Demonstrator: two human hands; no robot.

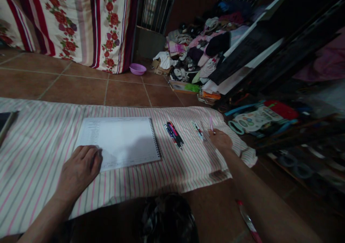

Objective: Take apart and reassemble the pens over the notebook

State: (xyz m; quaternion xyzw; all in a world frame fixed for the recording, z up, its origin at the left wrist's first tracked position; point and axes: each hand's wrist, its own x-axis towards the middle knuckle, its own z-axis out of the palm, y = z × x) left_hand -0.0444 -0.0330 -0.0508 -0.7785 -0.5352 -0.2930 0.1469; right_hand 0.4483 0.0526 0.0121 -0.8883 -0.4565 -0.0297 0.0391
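My left hand (81, 164) rests on the lower left corner of a spiral notebook (124, 138), its fingers curled in and nothing visible in them. The notebook lies open at a mostly white page with small print along its left and lower edges. To its right is a bundle of several pens (174, 134), dark, red and blue. Farther right lies a small group of slim white items with green and red marks (198, 131), too blurred to name. Beside these, my right hand (221, 141) is closed around a thin pink pen (211, 122), which points up.
A striped cloth (129, 178) covers the low surface. A dark-edged flat object (7, 126) sits at far left. On the tiled floor are a purple basin (137, 69), a heap of clothes (199, 52) and a red-and-white object (248, 219). A floral curtain (83, 23) hangs behind; shelves stand right.
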